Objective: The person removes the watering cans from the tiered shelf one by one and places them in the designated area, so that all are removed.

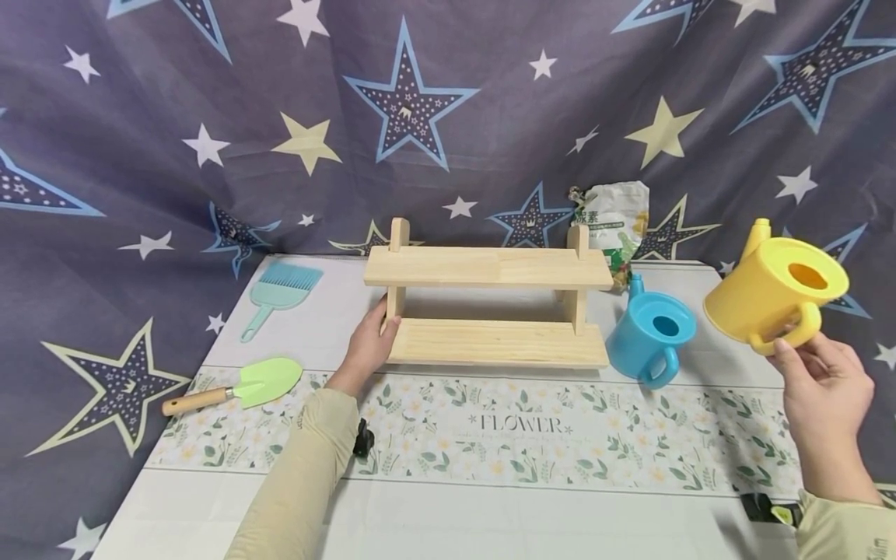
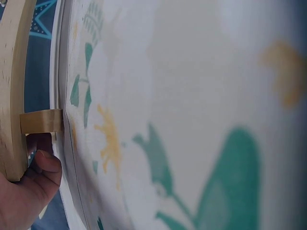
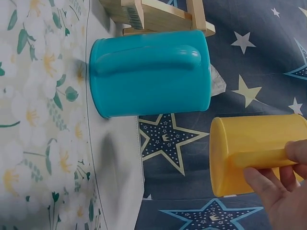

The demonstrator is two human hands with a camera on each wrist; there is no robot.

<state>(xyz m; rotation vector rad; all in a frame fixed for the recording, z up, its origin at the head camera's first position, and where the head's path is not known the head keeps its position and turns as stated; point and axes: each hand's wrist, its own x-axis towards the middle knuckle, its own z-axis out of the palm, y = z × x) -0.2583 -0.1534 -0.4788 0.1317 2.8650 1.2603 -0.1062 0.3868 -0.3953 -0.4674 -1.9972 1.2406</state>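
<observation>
A yellow watering can (image 1: 766, 292) hangs in the air at the right, tilted, its spout toward the back. My right hand (image 1: 829, 389) pinches its handle; the right wrist view shows thumb and fingers on the handle too. A two-tier wooden shelf (image 1: 490, 342) stands mid-table. My left hand (image 1: 369, 342) grips the shelf's left end near the lower board, with some fingers hidden behind the wood. In the left wrist view the thumb (image 2: 48, 162) lies beside the wooden upright. Just right of the shelf stands a blue watering can (image 1: 640, 342), upright, handle facing me.
Behind the blue can leans a white and green bag (image 1: 616, 225). A light blue dustpan with a brush (image 1: 283, 288) lies at the back left, and a green trowel (image 1: 266, 381) with a wooden handle lies before it. A starry cloth (image 1: 448, 93) hangs behind the table.
</observation>
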